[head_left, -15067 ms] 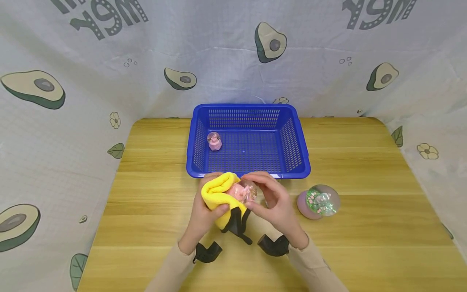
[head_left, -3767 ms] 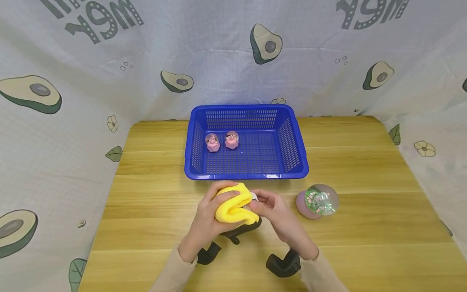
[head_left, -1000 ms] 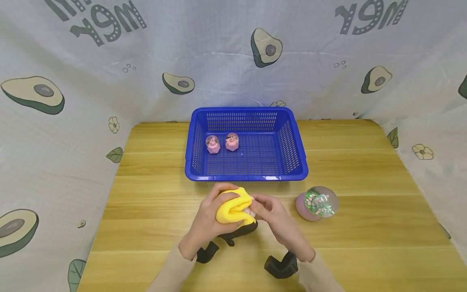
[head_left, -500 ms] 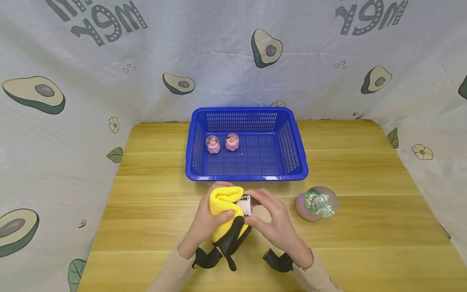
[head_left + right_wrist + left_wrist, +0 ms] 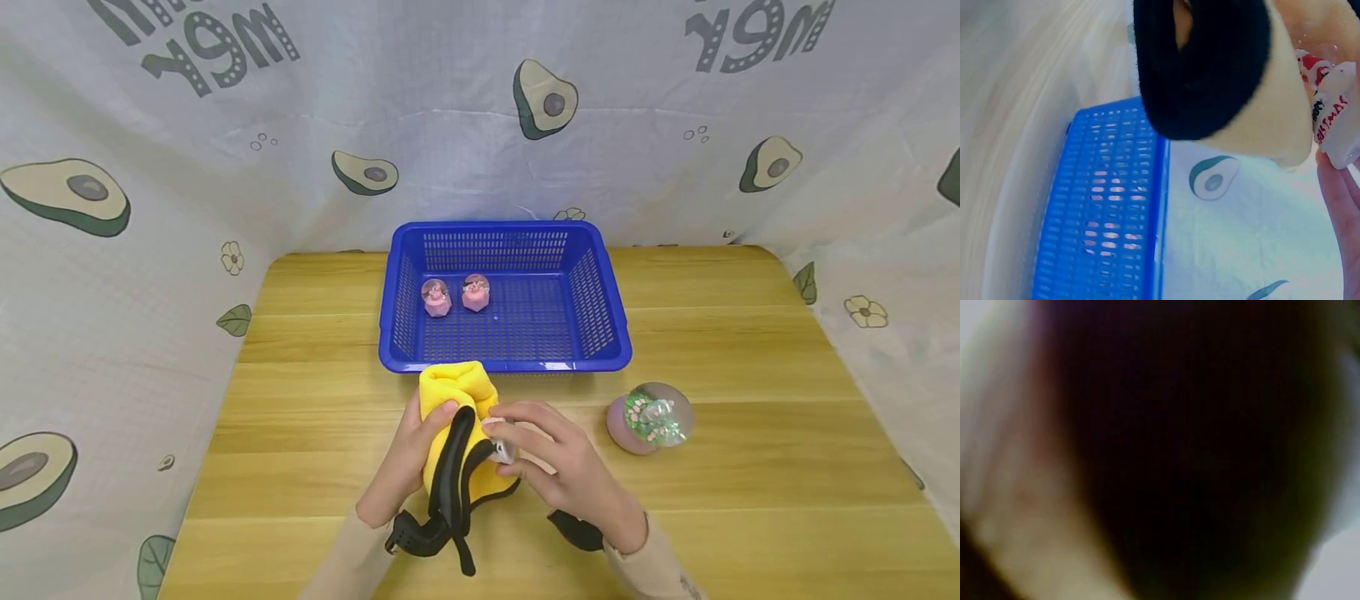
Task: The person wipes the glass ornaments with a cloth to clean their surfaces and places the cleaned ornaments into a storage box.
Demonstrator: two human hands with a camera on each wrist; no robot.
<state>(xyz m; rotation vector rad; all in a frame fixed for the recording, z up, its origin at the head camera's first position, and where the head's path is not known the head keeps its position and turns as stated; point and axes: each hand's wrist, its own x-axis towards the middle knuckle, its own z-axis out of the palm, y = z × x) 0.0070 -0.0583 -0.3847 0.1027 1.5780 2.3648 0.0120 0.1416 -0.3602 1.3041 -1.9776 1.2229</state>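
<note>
The left hand [image 5: 405, 454] grips a folded yellow cloth [image 5: 457, 385], thumb in front, fingers mostly hidden; the right hand [image 5: 566, 462], partly closed, pinches a small white globe [image 5: 1337, 128] against it. Compared with half a second ago, the cloth's black edging is bunched across the front and hides more of the globe, suggesting wiping at a fresh spot. Beyond, the blue basket [image 5: 506, 367] contains two pink globes [image 5: 476, 293]; a larger globe [image 5: 651, 418] sits to the right.
</note>
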